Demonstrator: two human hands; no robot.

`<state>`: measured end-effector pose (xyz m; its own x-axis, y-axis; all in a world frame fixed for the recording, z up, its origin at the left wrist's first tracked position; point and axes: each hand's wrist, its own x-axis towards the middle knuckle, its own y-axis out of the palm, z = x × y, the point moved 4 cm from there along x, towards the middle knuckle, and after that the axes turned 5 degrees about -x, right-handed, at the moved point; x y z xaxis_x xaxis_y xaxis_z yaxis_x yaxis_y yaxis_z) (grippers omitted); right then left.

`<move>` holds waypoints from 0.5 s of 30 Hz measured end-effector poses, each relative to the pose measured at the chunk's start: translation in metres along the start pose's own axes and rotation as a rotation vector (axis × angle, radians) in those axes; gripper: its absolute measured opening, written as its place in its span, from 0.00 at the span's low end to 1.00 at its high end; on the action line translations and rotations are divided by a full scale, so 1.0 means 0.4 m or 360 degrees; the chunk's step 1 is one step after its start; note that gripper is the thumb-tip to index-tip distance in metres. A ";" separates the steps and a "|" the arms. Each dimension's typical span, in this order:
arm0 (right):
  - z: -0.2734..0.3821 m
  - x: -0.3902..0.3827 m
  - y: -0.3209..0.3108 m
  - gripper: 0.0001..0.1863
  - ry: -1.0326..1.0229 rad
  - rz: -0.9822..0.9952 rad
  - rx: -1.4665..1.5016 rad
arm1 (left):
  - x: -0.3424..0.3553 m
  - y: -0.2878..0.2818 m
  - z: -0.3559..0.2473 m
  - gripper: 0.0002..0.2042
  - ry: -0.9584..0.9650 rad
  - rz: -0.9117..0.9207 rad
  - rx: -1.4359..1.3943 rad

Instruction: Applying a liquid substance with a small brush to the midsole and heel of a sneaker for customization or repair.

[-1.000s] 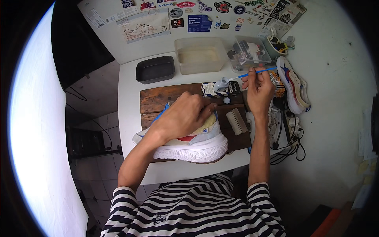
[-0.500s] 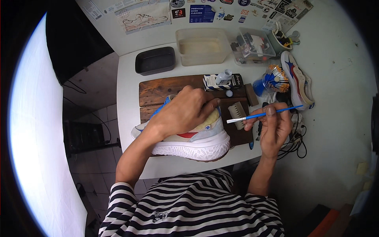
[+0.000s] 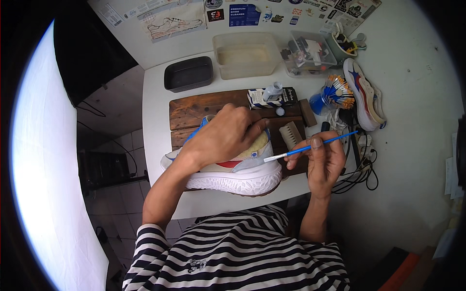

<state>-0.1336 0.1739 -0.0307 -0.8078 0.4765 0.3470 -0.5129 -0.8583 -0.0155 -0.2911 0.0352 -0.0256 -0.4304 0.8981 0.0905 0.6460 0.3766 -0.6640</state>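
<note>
Shoe (image 3: 235, 181): long axis left-right, toe leftward; left grip (image 3: 222, 133) holding it, right grip (image 3: 324, 160) pinching paintbrush (image 3: 299, 150), tip leftward.

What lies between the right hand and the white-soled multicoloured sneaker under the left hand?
In the head view, a blue-handled, white-tipped paintbrush in the right hand spans the gap to the sneaker, at its heel; contact is unclear.
</note>
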 end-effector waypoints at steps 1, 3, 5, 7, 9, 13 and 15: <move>-0.001 0.001 0.002 0.09 -0.0020 0.0010 -0.0058 | 0.000 -0.003 -0.003 0.13 -0.0003 -0.0001 0.0000; -0.004 0.001 0.003 0.09 -0.0021 0.0015 -0.0056 | -0.002 -0.009 -0.011 0.13 -0.0004 0.0024 -0.0022; -0.004 0.002 0.000 0.09 -0.0024 0.0017 -0.0059 | -0.002 -0.007 -0.007 0.13 0.0015 0.0005 -0.0015; -0.003 0.001 -0.010 0.09 0.0037 -0.0047 0.0030 | -0.002 -0.008 -0.009 0.13 0.0035 -0.0014 -0.0007; 0.004 0.006 -0.005 0.09 0.0018 -0.0044 -0.0020 | 0.001 -0.011 -0.013 0.13 -0.0007 0.0023 -0.0049; 0.011 0.008 0.020 0.09 -0.0056 0.0047 -0.0019 | 0.002 -0.010 -0.016 0.13 -0.0062 0.0063 -0.0081; 0.014 0.009 0.032 0.09 -0.0064 0.0071 -0.0052 | 0.002 -0.006 -0.014 0.13 0.0001 0.0031 -0.0038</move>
<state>-0.1414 0.1635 -0.0246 -0.8182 0.4291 0.3827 -0.4862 -0.8716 -0.0622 -0.2894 0.0361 -0.0197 -0.4173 0.9054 0.0781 0.6690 0.3642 -0.6479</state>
